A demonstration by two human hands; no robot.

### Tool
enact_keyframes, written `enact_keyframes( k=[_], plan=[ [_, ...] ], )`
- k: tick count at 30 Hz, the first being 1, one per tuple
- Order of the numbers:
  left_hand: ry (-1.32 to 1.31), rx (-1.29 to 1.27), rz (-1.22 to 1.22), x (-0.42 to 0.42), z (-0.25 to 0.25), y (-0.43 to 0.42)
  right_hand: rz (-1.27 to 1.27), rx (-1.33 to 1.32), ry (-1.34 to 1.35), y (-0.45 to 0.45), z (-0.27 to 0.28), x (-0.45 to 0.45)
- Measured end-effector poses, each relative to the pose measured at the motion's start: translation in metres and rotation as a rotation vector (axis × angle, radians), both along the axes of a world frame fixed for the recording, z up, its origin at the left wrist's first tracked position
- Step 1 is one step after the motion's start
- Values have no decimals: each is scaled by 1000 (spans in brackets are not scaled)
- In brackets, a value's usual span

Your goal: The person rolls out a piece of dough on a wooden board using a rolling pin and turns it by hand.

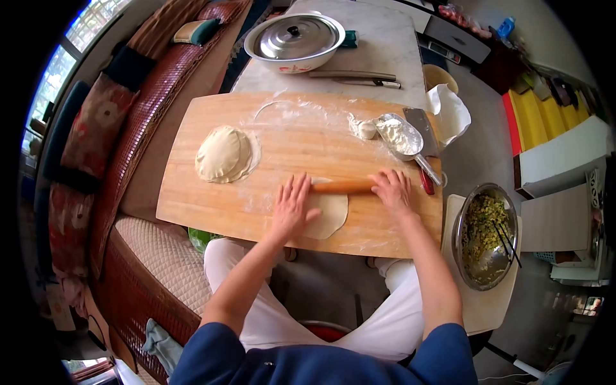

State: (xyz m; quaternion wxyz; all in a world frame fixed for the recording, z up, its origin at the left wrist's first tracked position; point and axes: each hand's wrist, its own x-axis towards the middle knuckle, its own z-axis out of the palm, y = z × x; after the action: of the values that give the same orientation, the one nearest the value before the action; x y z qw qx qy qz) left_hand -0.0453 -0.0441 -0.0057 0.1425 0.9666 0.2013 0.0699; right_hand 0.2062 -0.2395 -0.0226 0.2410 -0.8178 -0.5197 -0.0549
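Note:
A wooden rolling pin lies crosswise over a thin, flat round of dough near the board's front edge. My left hand is on the pin's left end, its fingers laid over the wood and pointing away from me. At the other end my right hand grips the pin, fingers bent over it. Both hands hide the pin's ends, and the left one covers part of the dough. To the left, a stack of rolled dough rounds rests on the floured wooden board.
On the board's right are a metal scoop of flour, a small dough piece and a cleaver. Behind it stand a lidded basin and a knife. A metal bowl of chopped filling with chopsticks sits at right.

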Motion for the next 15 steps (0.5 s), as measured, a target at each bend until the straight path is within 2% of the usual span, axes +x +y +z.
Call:
enact_keyframes(
  k=[3,7,10,12,13,15],
  plan=[
    [-76,58,103,33,-11,20,-3,44,-42,9,-15,9],
    [-13,47,-53,-8,4,-33,63,16,7,-32,-16,-10],
    [23,-72,-183,-59,7,-81,124,-3,-12,-71,-4,-41],
    [27,-121,-246,-76,9,-93,178,-112,94,-83,2,-46],
    [-63,-169,-164,-73,11,-90,205,-160,144,-86,5,-47],
    [-244,-259,5,-54,17,-70,156,-37,293,-87,13,-45]
  ],
)
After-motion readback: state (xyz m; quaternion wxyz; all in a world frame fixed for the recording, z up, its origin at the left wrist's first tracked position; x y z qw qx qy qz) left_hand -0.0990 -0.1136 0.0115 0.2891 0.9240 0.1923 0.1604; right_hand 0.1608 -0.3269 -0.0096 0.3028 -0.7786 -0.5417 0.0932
